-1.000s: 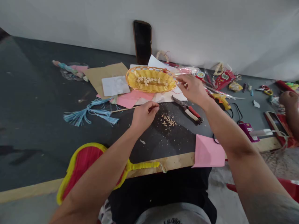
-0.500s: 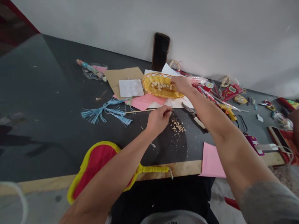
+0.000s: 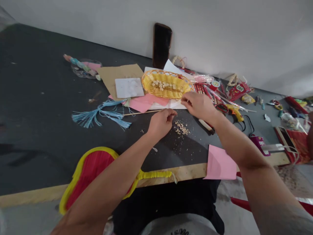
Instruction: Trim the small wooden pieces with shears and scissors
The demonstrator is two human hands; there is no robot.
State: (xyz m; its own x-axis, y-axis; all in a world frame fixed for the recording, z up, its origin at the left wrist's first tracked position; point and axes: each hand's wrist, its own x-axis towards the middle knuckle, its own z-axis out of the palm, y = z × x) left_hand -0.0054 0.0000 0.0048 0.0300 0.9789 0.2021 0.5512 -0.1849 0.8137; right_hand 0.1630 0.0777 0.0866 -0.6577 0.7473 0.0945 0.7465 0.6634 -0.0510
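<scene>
Pinches, in the curled fingers of the left hand (image 3: 160, 123), the right end of a thin, pale, wooden-looking stick (image 3: 144, 113), stretched leftward to a fringed, light-blue thread tassel (image 3: 100, 115). Grips near that end, presumably to leave the rest of the length exposed.

Holds the right hand (image 3: 199, 105) by the near right rim of an oval, yellow woven basket with an orange looped edge (image 3: 168, 94), with thumb and forefinger brought together. Cannot tell whether pinching something small or touching the rim.

Shows, inside the basket, a cluster of small, off-white pieces (image 3: 162, 85), likely contained there against scattering. Shows, on the dark grey tabletop (image 3: 44, 127) just near of both hands, a loose heap of tiny, tan, bead-like bits (image 3: 181, 128), probably for easy reach.

Lies half beneath the left forearm: a red, rounded fan with a yellow border (image 3: 95, 161), seemingly out of the fingers' way. Leans against the wall at the far side: a black, rectangular phone (image 3: 161, 45), propped for support.
</scene>
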